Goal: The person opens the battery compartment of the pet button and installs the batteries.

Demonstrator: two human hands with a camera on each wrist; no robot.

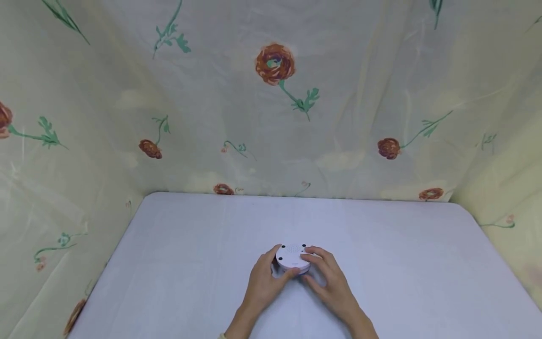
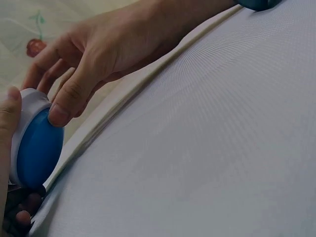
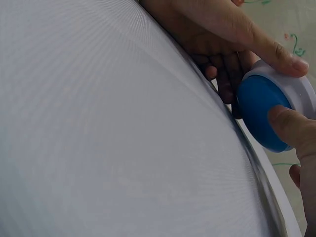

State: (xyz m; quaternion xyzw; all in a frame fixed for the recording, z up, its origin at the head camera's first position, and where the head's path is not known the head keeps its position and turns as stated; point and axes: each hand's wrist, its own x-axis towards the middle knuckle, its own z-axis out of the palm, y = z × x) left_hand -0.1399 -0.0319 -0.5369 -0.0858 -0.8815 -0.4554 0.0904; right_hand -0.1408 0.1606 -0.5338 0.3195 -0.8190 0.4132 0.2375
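Observation:
A round white buzzer button (image 1: 292,258) is tilted in both hands over the table, its white underside with black feet and small speaker holes facing up. Its blue dome (image 2: 40,148) faces down, as the wrist views show. My left hand (image 1: 263,285) grips the side, with the thumb (image 3: 281,57) on the white rim and the fingers round the far side. My right hand (image 1: 332,285) pinches it from the other side: the thumb (image 2: 64,106) rests on the blue dome, while fingertips touch the white underside.
The white-covered table (image 1: 203,245) spreads out around the hands, with rounded far corners. Flower-patterned cloth (image 1: 330,117) hangs behind it and along both sides. A dark teal band (image 2: 259,4) shows at the right wrist.

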